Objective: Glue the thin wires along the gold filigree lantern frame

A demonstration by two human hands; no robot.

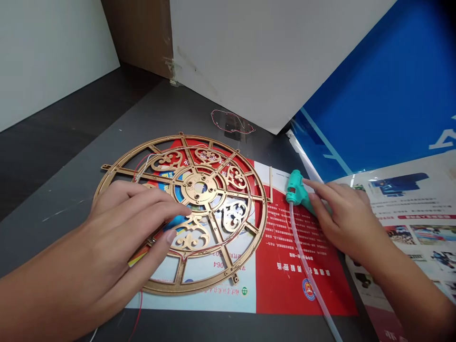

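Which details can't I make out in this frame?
All in the head view:
- Left hand: its palm side is hidden by its own back, so its grip is unclear.
- Round gold frame: its near-left part is covered by that hand.
- Teal glue gun: much of its handle is hidden by the right hand.
- Clear stick: cut off by the bottom edge.

This looks like a small craft workshop or assembly corner. Beside the right hand (351, 213) lies a teal hot glue gun (295, 187) with a long clear glue stick (303, 259); under the left hand (131, 228) sits a gold openwork wheel frame (192, 192). Beyond both hands, a thin wire loop (231, 130) rests on the dark counter (153, 111), walled by white board (242, 47). Printed sheets (281, 285) cover the surface beneath them.
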